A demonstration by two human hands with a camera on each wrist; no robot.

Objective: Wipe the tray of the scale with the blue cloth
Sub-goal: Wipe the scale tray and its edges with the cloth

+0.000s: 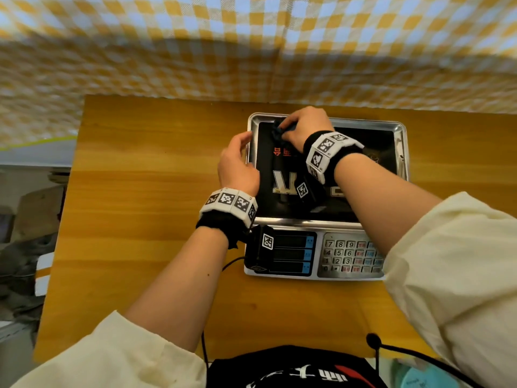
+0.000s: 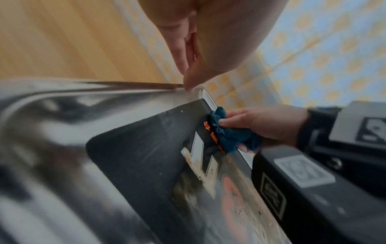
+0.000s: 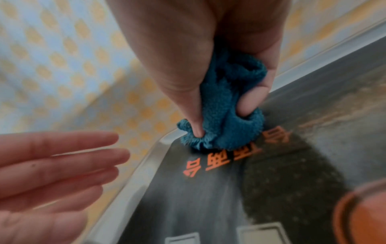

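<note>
A steel scale tray sits on the scale, mirroring dark shapes and orange lettering. My right hand grips a bunched blue cloth and presses it onto the tray's far left corner; in the right wrist view the blue cloth is squeezed between thumb and fingers at the tray rim. My left hand rests with straight fingers against the tray's left rim, holding nothing; its fingers are spread. The left wrist view shows the cloth and my left fingertips at the rim.
The scale's display and keypad face me at the tray's near side. The scale stands on a wooden table backed by a yellow-checked cloth. Clutter lies beyond the table's left edge. A black cable runs near my body.
</note>
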